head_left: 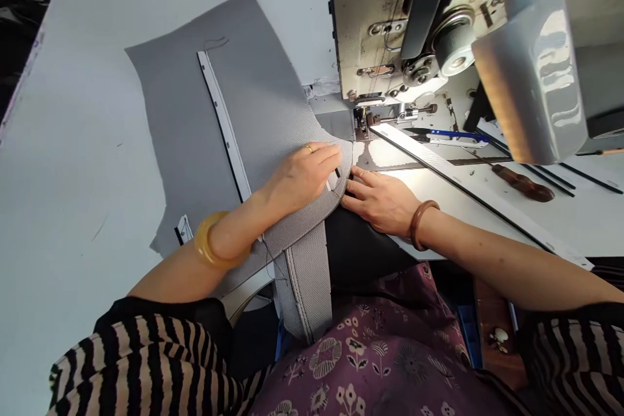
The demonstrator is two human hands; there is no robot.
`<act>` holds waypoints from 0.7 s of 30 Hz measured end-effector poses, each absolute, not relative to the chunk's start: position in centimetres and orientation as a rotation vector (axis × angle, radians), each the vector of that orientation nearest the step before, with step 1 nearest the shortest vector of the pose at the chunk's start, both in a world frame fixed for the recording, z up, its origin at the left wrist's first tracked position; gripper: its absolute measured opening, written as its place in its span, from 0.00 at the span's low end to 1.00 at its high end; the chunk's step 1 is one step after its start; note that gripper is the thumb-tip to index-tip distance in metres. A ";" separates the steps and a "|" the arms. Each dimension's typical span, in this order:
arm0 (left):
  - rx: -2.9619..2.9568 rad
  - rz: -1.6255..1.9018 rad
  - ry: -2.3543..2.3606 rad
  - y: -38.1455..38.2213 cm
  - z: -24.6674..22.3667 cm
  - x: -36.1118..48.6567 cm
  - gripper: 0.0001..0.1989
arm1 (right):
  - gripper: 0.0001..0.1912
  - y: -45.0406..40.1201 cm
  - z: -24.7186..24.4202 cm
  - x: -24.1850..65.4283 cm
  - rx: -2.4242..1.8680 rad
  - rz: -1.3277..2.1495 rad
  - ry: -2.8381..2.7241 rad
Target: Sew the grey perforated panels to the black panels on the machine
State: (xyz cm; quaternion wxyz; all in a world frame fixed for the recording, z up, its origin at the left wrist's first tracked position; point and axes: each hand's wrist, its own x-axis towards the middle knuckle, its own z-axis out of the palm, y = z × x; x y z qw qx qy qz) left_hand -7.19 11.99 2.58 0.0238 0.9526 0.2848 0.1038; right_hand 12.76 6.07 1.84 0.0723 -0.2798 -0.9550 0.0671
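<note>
A large grey mesh fabric panel lies across the white table, its curved edge close to the sewing machine's presser foot. My left hand rests on the panel with fingers bent and drawn together, gripping the fabric beside a short white strip. At the panel's rounded edge, my right hand holds the border with its fingertips; its thumb is hidden. Black material lies beneath the right hand. A long white strip with a dark edge runs along the panel, loose threads at its top.
The sewing machine head and a grey lamp stand at the upper right. On the right lie a long white strip, blue-handled thread snips and a wooden-handled tool. A stitched grey band hangs over the front edge.
</note>
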 end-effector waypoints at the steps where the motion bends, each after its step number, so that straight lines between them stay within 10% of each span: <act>1: 2.925 0.329 0.916 11.6 2.6 -7.1 0.17 | 0.18 6.0 1.8 12.8 -0.844 0.224 -2.867; 21: 2.889 0.343 0.986 11.1 2.1 -7.1 0.18 | 0.19 5.9 1.5 12.7 -0.888 0.245 -2.810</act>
